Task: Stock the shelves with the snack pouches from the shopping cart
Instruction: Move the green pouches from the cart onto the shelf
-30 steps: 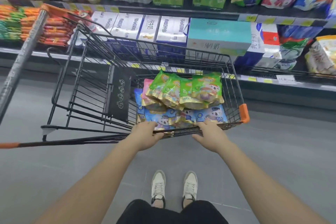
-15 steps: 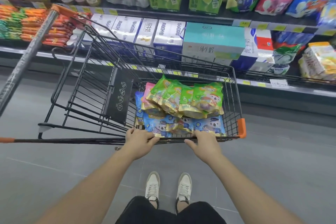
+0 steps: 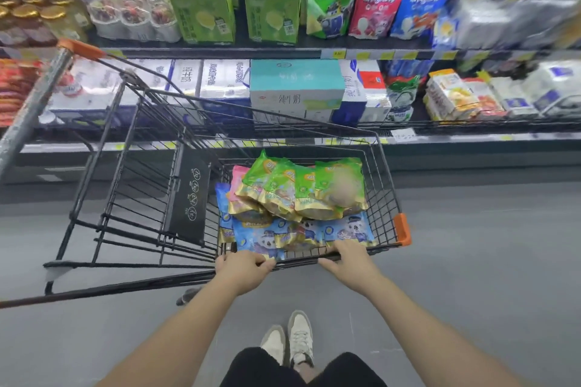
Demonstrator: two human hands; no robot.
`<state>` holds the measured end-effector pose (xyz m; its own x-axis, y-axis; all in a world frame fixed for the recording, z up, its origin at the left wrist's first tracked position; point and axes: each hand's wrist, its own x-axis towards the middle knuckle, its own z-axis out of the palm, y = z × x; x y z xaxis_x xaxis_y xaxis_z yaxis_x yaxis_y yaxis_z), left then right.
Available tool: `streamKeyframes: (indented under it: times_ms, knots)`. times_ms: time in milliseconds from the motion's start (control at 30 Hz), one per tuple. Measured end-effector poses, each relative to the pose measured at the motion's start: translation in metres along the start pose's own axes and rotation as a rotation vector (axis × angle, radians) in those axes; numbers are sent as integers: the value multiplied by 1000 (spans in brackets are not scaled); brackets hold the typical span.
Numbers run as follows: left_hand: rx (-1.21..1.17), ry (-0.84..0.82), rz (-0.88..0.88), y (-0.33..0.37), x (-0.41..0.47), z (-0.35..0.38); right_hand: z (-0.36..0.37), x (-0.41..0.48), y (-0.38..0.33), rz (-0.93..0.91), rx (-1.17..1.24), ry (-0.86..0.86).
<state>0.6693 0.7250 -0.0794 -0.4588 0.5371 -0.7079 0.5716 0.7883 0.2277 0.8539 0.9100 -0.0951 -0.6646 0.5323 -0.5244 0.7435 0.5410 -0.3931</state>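
Left hand (image 3: 243,267) and right hand (image 3: 349,261) — fingers curled round the cart (image 3: 385,188) rim. Pouches (image 3: 298,195) piled in its near end. They look light, soft, slick — I'd pinch a top seal.

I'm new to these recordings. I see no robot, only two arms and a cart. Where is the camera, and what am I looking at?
There is no machine. A person wears a wide-angle camera on the head, looking forward and down, so this one view shows their own arms and shoes. The left hand and the right hand each grip the near rim of a black wire shopping cart. They hold nothing else. Snack pouches lie in the end of the cart nearest the person: green pouches on top, blue pouches below, and a pink pouch at the left edge. Beyond the cart are store shelves filled with boxes and bags. The far right of the picture is blurred.
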Motion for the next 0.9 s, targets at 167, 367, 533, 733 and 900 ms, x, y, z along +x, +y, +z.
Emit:
streamKeyframes:
  times_ms: [167,367,533,733,900]
  knots:
    - [8,-16,31,33,12,5,-11,-2,34,92,133,23]
    - [2,-25,48,64,14,15,-14,-9,65,143,222,118]
    - [29,2,39,102,11,21,-28,-11,102,177,143,146]
    - [51,-15,-15,159,18,30,-63,-13,151,134,116,91]
    - [53,22,-26,213,20,46,-91,-15,201,143,130,25]
